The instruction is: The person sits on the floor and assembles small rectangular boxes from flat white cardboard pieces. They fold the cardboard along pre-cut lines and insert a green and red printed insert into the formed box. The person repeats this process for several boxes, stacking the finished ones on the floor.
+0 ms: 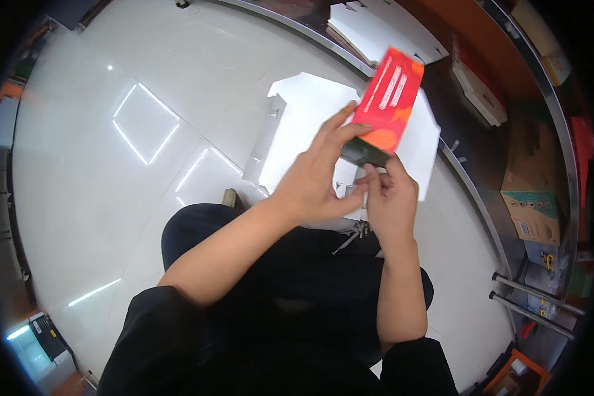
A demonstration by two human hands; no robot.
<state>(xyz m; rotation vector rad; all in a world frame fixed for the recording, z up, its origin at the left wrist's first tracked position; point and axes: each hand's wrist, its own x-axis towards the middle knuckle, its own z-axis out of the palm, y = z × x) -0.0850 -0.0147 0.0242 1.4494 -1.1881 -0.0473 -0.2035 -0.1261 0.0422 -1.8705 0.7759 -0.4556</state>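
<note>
A long red box point(397, 92) with orange patches is raised at a tilt over flat white cardboard point(300, 125). Its near end shows a dark green face. My left hand point(313, 175) curves round the left side of the box, fingers on its edge and thumb beneath the near end. With bent fingers, my right hand point(393, 195) grips the lower right corner of that end. The thumbs come close together below the dark face. Part of the cardboard is hidden behind the box and hands.
Stacked white sheets point(389, 26) lie on the metal-edged shelf at the far side. A brown carton point(531, 191) and a white box point(482, 99) stand on the right. Two metal tubes point(534, 300) stick out at the lower right. Glossy pale floor tiles point(79, 198) spread to the left.
</note>
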